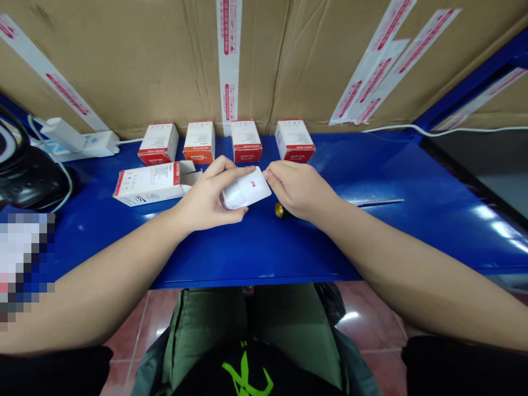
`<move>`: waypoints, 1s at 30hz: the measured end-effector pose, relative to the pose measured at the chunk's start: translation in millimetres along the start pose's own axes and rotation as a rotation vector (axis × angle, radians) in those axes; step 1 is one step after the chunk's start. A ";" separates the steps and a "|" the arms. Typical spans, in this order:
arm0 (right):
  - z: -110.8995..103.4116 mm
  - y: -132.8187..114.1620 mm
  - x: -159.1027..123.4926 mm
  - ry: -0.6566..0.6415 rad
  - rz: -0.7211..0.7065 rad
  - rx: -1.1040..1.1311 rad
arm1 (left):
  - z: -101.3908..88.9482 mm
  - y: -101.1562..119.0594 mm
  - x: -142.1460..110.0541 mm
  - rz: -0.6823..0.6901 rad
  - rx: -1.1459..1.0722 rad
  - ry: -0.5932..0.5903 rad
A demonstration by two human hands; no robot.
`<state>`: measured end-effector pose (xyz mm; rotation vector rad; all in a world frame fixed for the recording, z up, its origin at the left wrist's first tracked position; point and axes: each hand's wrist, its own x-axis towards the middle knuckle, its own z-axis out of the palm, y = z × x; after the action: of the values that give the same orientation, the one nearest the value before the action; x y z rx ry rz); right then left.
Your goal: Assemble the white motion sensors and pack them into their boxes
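In the head view, my left hand [212,192] clasps the white device [252,190] between thumb and fingers over the blue table [231,250]. My right hand [303,190] curls beside its right end; I cannot tell whether it pinches anything.

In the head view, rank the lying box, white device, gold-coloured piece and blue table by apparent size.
1. Blue table
2. Lying box
3. White device, partly covered by the left hand
4. Gold-coloured piece by the right hand

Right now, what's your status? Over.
Left grip holding white device. Right grip at its corner. Open box beside left, gold-ended item beside right.
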<state>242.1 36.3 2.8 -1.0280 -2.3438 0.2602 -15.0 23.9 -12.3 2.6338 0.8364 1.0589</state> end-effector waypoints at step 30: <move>-0.7 -2.3 3.4 -0.023 0.051 0.141 | 0.0 1.5 1.4 -0.012 0.090 -0.010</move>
<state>239.2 37.1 5.7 -1.0217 -2.2859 0.4521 -13.6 23.4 -11.0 2.7015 0.9171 1.0279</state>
